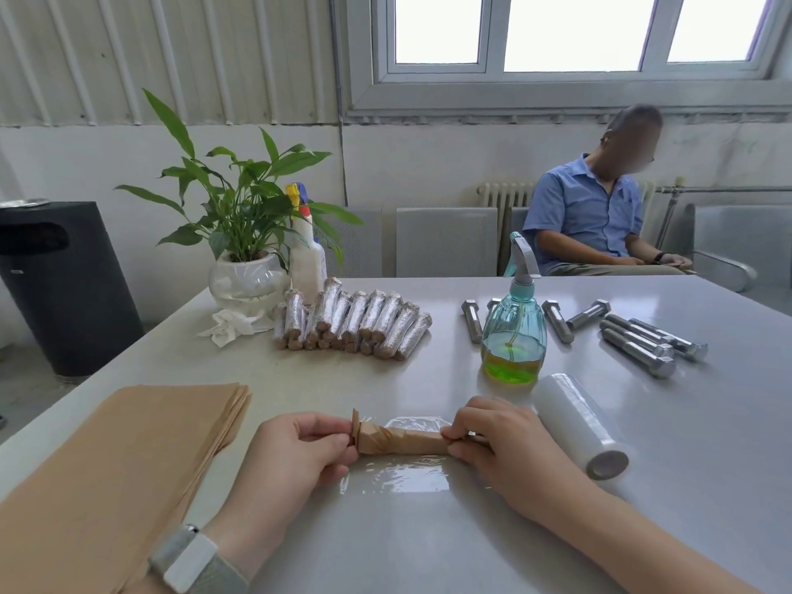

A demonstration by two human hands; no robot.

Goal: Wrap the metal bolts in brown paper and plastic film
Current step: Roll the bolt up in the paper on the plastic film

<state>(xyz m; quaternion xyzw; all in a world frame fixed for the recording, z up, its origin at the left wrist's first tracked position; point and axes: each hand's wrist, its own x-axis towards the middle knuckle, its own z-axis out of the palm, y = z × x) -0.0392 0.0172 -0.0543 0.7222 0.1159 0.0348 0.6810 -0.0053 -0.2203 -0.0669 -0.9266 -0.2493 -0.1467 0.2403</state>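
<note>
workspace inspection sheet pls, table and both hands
surface: grey table, film sheet spread on it.
job's things: paper-wrapped bolt lying on the film; bare bolts; wrapped pile; brown paper stack; film roll.
clutter: green spray bottle, white bottle, potted plant, tissue.
grippers: left hand and right hand pinch the wrapped bolt's ends.
cables: nothing seen.
surroundings: seated person, black bin, window.

Brown-paper-wrapped bolt point(400, 439) lies crosswise on clear plastic film sheet point(396, 475). Bare steel hex bolts point(638, 336) at 1 o'clock; film-wrapped finished bundles point(351, 321) at 12; white film roll point(580, 424) at 3; brown paper stack point(115, 460) at 9.
</note>
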